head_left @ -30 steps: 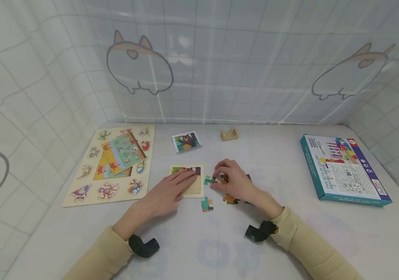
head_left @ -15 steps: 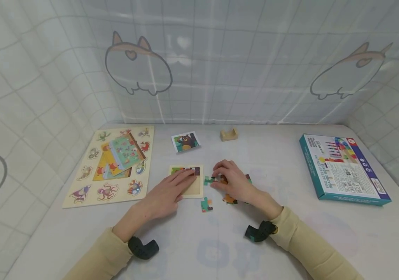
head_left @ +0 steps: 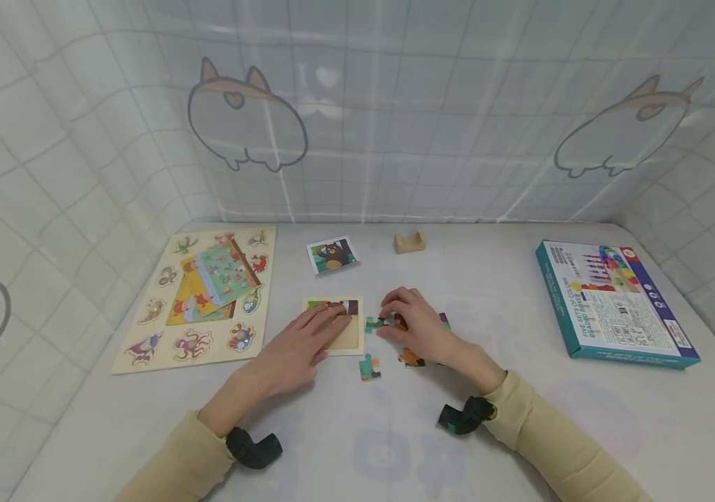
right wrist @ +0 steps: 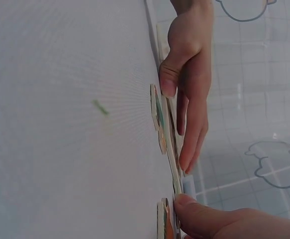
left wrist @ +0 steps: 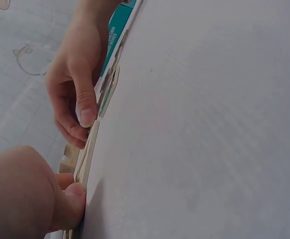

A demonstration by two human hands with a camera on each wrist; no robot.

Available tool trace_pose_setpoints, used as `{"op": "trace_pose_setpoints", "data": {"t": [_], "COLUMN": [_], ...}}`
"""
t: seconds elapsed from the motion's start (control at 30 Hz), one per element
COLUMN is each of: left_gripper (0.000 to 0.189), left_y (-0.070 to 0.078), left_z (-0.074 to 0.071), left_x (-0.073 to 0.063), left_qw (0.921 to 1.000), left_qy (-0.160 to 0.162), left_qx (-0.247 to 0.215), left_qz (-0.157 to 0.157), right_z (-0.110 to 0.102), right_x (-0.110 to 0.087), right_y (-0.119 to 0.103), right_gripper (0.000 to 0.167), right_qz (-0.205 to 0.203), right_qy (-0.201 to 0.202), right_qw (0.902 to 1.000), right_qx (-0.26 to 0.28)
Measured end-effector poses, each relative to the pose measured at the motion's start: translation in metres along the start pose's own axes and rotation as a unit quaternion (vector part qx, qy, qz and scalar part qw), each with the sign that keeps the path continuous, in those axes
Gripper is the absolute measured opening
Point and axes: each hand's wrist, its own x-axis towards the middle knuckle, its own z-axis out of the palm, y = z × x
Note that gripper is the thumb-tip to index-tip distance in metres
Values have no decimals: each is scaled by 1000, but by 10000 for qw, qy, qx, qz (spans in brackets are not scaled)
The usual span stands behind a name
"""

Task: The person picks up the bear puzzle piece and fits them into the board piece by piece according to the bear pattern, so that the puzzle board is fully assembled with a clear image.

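My left hand (head_left: 291, 348) lies over a small square wooden puzzle tray (head_left: 360, 340), its fairly straight fingers resting on the pieces along the top row. The tray's lower part shows bare wood. Just right of it, my right hand (head_left: 417, 324) pinches a green jigsaw piece (head_left: 373, 324) between thumb and fingers, low at the table; the fingers hide part of it. A loose green-and-orange piece (head_left: 368, 367) lies below the tray. More pieces, one of them orange (head_left: 412, 358), lie partly covered under my right hand. In the right wrist view, my right thumb (right wrist: 185, 200) is at the tray's edge.
A bear picture card (head_left: 332, 255) and a small notched wooden block (head_left: 410, 242) lie behind the tray. On the left is a sea-animal board (head_left: 226, 352) with colourful cards (head_left: 226, 268) on top. A teal-sided box (head_left: 621, 300) lies at right.
Both hands hold almost the same place throughout. The right hand keeps its pinch on the green jigsaw piece, and the view shifts very slightly.
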Motion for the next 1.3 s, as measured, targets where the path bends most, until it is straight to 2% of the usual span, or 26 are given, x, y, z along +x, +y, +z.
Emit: {"op": "trace_pose_setpoints", "data": {"t": [0.13, 0.27, 0.47, 0.63, 1.03, 1.3], "left_gripper": [58, 57, 63, 62, 66, 65], "left_y": [-1, -3, -8, -12, -14, -16], "left_z": [0, -2, -6, -8, -8, -7], "left_x": [-7, -17, -33, -37, -34, -33], "left_qw": [9996, 9968, 9927, 9919, 9868, 9864], "left_qy": [129, 275, 239, 252, 228, 386], "left_qx": [-169, -486, -667, -697, -949, -1023], "left_qz": [-175, -576, -981, -1028, -1291, -1230], "right_z": [-1, -1, -1, -1, -1, 0], "right_x": [0, 0, 0, 0, -1, 0], "right_y": [0, 1, 0, -2, -2, 0], "right_gripper": [18, 18, 17, 18, 17, 16], "right_qz": [29, 38, 50, 6, -22, 16], "right_qy": [-37, -49, -40, -54, 58, 244], "right_qw": [10000, 10000, 10000, 10000, 10000, 9997], "right_qx": [-7, -15, -37, -29, 65, -4]}}
